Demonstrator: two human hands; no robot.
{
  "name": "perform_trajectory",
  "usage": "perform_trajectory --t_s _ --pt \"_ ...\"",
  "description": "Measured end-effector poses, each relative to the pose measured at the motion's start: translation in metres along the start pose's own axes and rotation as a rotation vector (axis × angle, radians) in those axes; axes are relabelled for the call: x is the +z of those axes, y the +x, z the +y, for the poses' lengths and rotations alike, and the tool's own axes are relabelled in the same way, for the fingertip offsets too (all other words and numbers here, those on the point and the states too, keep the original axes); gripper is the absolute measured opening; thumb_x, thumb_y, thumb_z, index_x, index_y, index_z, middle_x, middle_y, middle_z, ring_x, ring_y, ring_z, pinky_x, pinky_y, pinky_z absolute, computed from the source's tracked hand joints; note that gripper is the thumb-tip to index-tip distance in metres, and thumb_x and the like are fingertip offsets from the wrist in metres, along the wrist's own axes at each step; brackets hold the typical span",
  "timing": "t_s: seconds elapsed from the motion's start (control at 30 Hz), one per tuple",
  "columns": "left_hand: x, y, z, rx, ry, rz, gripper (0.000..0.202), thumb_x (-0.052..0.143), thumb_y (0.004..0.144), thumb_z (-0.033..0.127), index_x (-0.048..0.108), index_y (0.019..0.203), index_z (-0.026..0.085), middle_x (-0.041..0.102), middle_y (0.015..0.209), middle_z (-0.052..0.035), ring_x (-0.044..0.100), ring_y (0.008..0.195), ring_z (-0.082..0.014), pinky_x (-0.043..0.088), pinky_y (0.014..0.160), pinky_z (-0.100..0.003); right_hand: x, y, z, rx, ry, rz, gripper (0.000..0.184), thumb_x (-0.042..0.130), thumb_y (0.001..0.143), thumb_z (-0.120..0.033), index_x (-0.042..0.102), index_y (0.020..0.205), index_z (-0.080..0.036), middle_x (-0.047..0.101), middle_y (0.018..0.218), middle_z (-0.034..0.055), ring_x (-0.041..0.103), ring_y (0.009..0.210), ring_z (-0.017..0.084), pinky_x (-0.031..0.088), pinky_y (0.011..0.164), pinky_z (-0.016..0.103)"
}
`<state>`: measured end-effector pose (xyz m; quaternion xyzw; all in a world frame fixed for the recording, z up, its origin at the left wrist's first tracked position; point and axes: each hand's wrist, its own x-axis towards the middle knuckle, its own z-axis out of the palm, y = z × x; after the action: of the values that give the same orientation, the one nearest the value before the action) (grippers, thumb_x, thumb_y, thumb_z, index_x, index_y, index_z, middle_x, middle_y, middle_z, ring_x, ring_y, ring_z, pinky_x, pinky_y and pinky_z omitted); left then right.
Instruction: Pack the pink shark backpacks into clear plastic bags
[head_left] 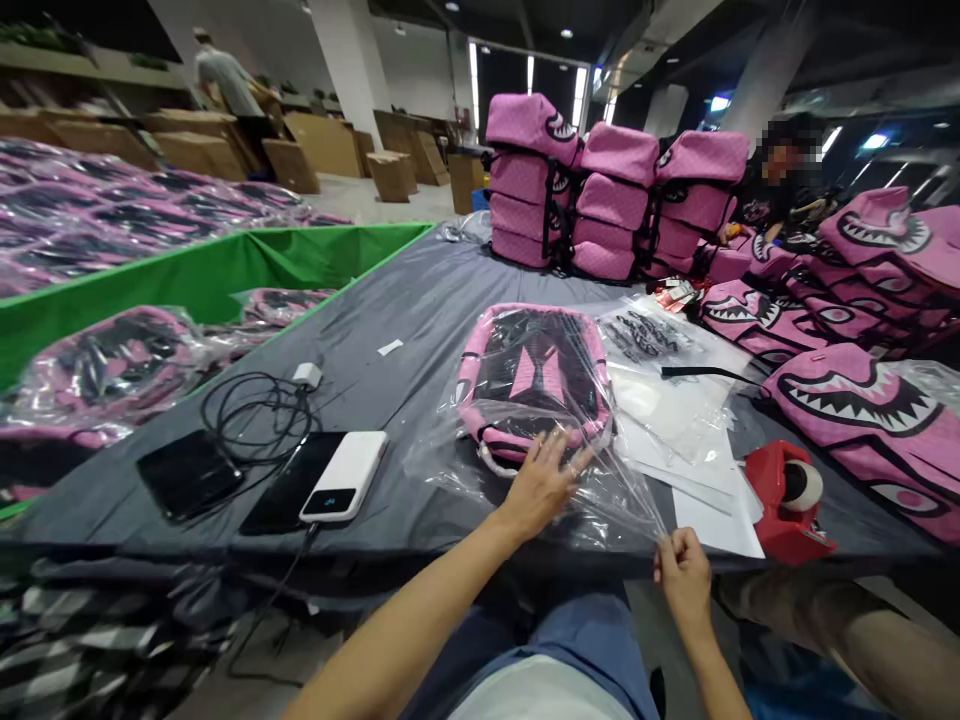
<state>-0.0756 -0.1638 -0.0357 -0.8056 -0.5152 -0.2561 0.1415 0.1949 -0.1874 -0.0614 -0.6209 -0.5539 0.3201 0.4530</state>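
A pink and black backpack (536, 350) lies on the grey-covered table inside a clear plastic bag (450, 450). My left hand (544, 480) rests with fingers spread on the lower edge of the bagged backpack. To its right, my right hand (682, 565) pinches a corner of the clear bag at the table's front edge. The plastic is drawn taut between the two hands. White sheets and clear bags (675, 420) lie just right of the backpack. A red tape dispenser (787, 500) stands near my right hand.
Left are a white power bank (345, 475), dark phones (191, 475) and a coiled cable (259, 410). A green-lined bin (225, 262) holds bagged backpacks. Pink backpacks stand stacked (532, 185) at the back and lie piled (862, 420) at right. Two other people are farther off.
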Motion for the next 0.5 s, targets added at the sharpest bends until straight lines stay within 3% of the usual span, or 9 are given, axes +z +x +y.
perform_trajectory --t_s 0.07,0.1,0.17,0.2,0.3,0.37,0.43,0.5 --pt "-0.015 -0.032 0.004 0.135 -0.014 0.203 0.049 0.062 0.094 0.018 0.055 0.142 0.028 0.065 0.136 -0.0079 0.054 0.134 -0.0225 0.038 0.116 -0.04 -0.007 0.003 0.003 0.065 -0.079 0.005 0.048 0.058 0.077 -0.072 0.042 0.079 -0.027 0.056 0.054 -0.0043 0.056 0.043 0.018 0.045 0.045 0.029" --pt "-0.026 -0.05 0.002 0.126 0.017 0.33 0.048 0.065 0.092 0.015 0.058 0.138 0.029 0.067 0.13 -0.0063 0.055 0.131 -0.0205 0.039 0.114 -0.037 -0.009 0.003 0.002 0.075 -0.139 0.021 0.05 0.058 0.074 -0.073 0.046 0.084 -0.026 0.061 0.058 -0.0022 0.059 0.046 0.019 0.047 0.048 0.03" --pt "-0.048 -0.078 -0.011 -0.089 0.167 0.56 0.052 0.075 0.084 0.016 0.059 0.132 0.029 0.064 0.128 -0.0086 0.054 0.13 -0.0235 0.043 0.11 -0.039 -0.009 0.005 -0.007 0.055 -0.276 0.074 0.057 0.061 0.07 -0.075 0.052 0.096 -0.025 0.066 0.067 0.0015 0.063 0.053 0.022 0.048 0.052 0.032" --pt "-0.058 -0.087 -0.022 -0.252 0.245 0.619 0.053 0.08 0.081 0.02 0.059 0.129 0.027 0.061 0.13 -0.0116 0.052 0.132 -0.0273 0.042 0.11 -0.043 -0.007 0.006 -0.012 0.033 -0.341 0.099 0.061 0.062 0.068 -0.075 0.053 0.101 -0.024 0.068 0.07 0.0027 0.064 0.055 0.023 0.047 0.053 0.032" --pt "-0.076 -0.095 -0.062 -0.752 0.223 0.551 0.042 0.074 0.084 0.042 0.06 0.117 0.021 0.062 0.124 -0.0167 0.053 0.129 -0.0342 0.042 0.109 -0.051 -0.003 0.014 -0.027 -0.019 -0.457 0.125 0.066 0.058 0.069 -0.079 0.056 0.105 -0.025 0.07 0.073 0.0046 0.064 0.056 0.024 0.042 0.054 0.032" --pt "-0.078 -0.1 -0.079 -1.02 -0.01 0.484 0.033 0.059 0.088 0.051 0.061 0.099 0.02 0.068 0.1 -0.0103 0.064 0.105 -0.0286 0.05 0.097 -0.045 -0.004 0.019 -0.031 -0.02 -0.443 0.146 0.063 0.052 0.073 -0.081 0.058 0.102 -0.025 0.07 0.071 0.005 0.063 0.055 0.024 0.042 0.055 0.033" --pt "-0.075 -0.118 -0.077 -1.186 -0.198 0.493 0.031 0.052 0.086 0.054 0.056 0.087 0.023 0.065 0.08 -0.0023 0.065 0.08 -0.0215 0.053 0.082 -0.036 -0.011 0.022 -0.026 0.021 -0.347 0.157 0.062 0.051 0.076 -0.082 0.056 0.098 -0.025 0.067 0.064 0.003 0.062 0.053 0.023 0.045 0.057 0.033" --pt "-0.068 -0.148 -0.059 -1.3 -0.265 0.502 0.031 0.053 0.081 0.055 0.055 0.084 0.024 0.064 0.074 0.0005 0.064 0.071 -0.0194 0.052 0.074 -0.032 -0.022 0.02 -0.016 0.096 -0.199 0.106 0.063 0.058 0.073 -0.082 0.051 0.098 -0.025 0.063 0.059 -0.0007 0.061 0.049 0.021 0.048 0.055 0.032"
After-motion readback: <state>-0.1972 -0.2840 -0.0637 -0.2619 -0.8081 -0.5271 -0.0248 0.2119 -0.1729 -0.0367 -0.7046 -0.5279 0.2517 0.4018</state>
